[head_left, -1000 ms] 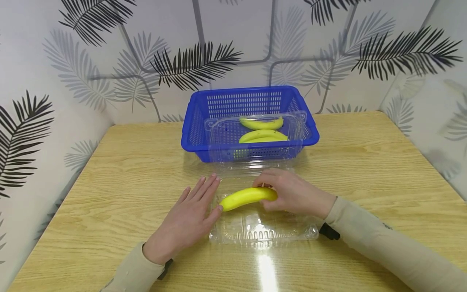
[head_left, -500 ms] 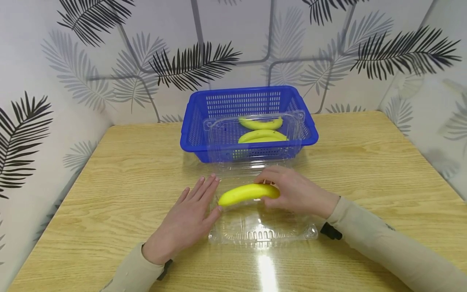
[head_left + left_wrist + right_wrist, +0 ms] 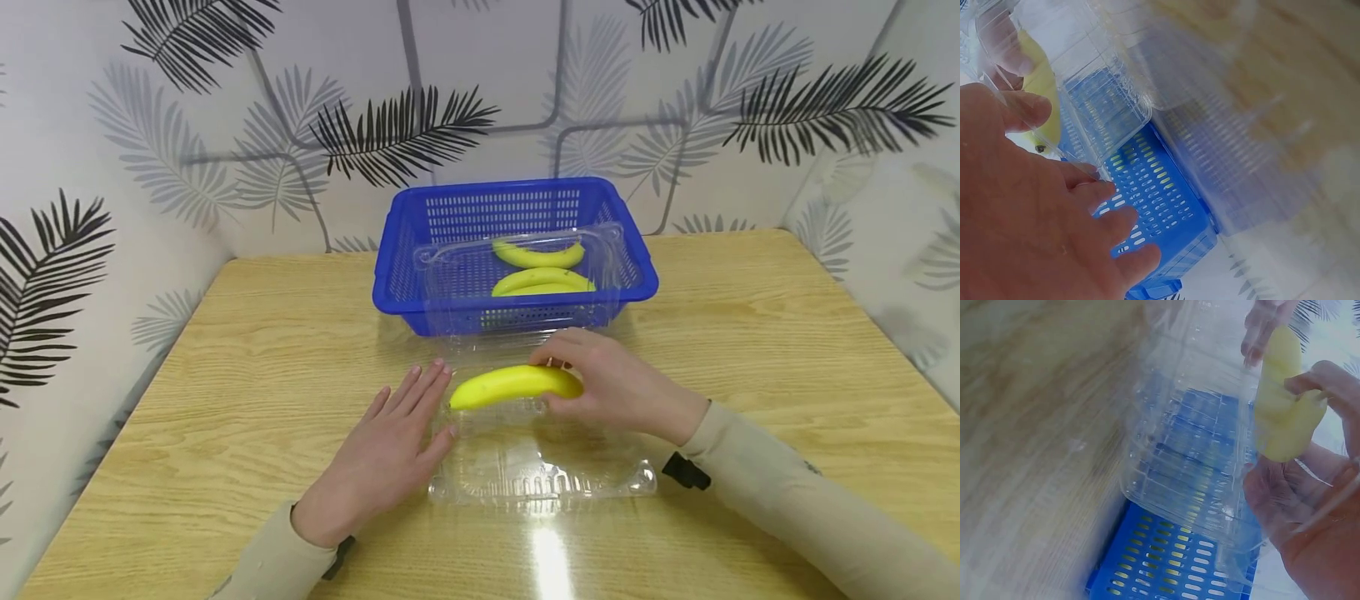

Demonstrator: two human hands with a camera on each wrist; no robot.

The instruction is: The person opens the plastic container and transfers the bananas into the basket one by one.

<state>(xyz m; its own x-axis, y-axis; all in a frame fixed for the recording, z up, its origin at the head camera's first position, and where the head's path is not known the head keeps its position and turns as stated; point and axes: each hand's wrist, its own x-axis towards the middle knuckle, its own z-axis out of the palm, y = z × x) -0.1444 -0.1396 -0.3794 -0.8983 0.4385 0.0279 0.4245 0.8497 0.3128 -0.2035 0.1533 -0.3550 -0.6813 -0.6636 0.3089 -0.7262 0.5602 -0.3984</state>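
Observation:
A yellow banana [image 3: 510,386] is held by its right end in my right hand [image 3: 626,385], thumb on the near side and fingers on the far side. It lies crosswise over the base of a clear plastic clamshell box [image 3: 517,483]; whether it touches the base I cannot tell. My left hand [image 3: 382,458] lies with fingers extended along the box's left edge, its thumb near the banana's left tip. In the left wrist view, the banana [image 3: 1041,94] shows beyond the left thumb. In the right wrist view, the right fingers curl round the banana [image 3: 1279,400].
Behind the box stands a blue perforated basket [image 3: 397,250] with several bananas [image 3: 543,281] in it. The box's raised clear lid [image 3: 517,337] leans over the basket's front rim. Wooden tabletop [image 3: 277,333] spreads on both sides, with a patterned wall [image 3: 480,150] behind.
My right hand has moved the banana slightly away from me and to the right. Its left tip has parted from my left thumb. My left hand has stayed in place.

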